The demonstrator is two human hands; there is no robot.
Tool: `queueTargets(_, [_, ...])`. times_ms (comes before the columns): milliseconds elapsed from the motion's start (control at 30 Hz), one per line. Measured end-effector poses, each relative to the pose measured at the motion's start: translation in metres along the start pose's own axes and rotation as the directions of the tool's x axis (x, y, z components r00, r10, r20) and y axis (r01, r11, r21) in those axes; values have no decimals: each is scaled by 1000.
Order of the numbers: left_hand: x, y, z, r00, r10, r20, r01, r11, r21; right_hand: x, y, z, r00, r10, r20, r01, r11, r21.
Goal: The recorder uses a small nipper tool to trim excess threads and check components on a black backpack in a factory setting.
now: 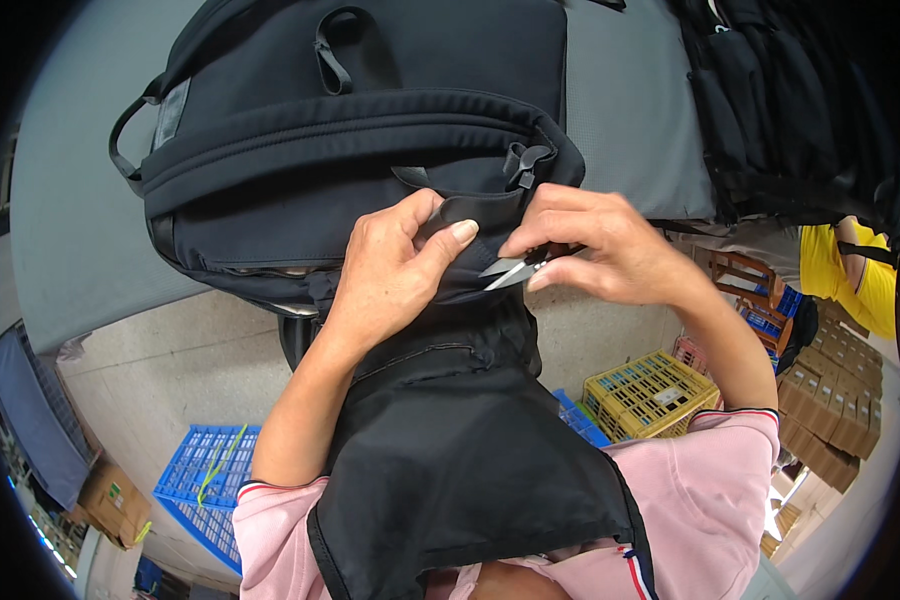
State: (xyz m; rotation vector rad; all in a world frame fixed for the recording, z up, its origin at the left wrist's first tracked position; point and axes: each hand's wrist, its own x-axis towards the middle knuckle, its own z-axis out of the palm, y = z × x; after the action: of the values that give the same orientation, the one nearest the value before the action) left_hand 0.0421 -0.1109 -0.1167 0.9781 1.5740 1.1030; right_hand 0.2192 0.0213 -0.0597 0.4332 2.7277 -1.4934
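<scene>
A grey, flat-topped desk point(80, 200) is seen at the left, with a blue plastic lattice crate point(210, 470) located below its near edge. A black fabric backpack point(290, 210) is supported on the desk. By the left hand point(385, 255), its grip closed between thumb and fingers, a dark, flat webbing strap point(482, 210) on the backpack is pinched. Small metal thread snips point(510, 272), pointed blades parted, are held near the strap in the closed grip of the right hand point(610, 245). A yellow plastic lattice crate point(650, 395) is positioned lower, farther right.
</scene>
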Motion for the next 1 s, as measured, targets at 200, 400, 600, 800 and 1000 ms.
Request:
queueTargets(200, [0,4,-3,1000,-8,2,8,999,42,-10,-14,3,958,74,-276,-110,987,-116])
queueTargets(400, [1,5,0,1000,-27,-6,27,1000,-10,-8,-29,-1,982,-148,-116,55,815,-577])
queueTargets(600, [1,8,-2,1000,-20,-6,20,998,56,-10,-33,4,967,-243,-75,117,688,-716])
queueTargets(800, [3,11,-3,1000,-25,-16,26,996,83,-16,-29,8,914,2,-406,-100,971,-219])
queueTargets(1000, [3,6,1,999,16,-47,-15,1000,25,-4,-30,21,956,28,-292,-95,972,-217])
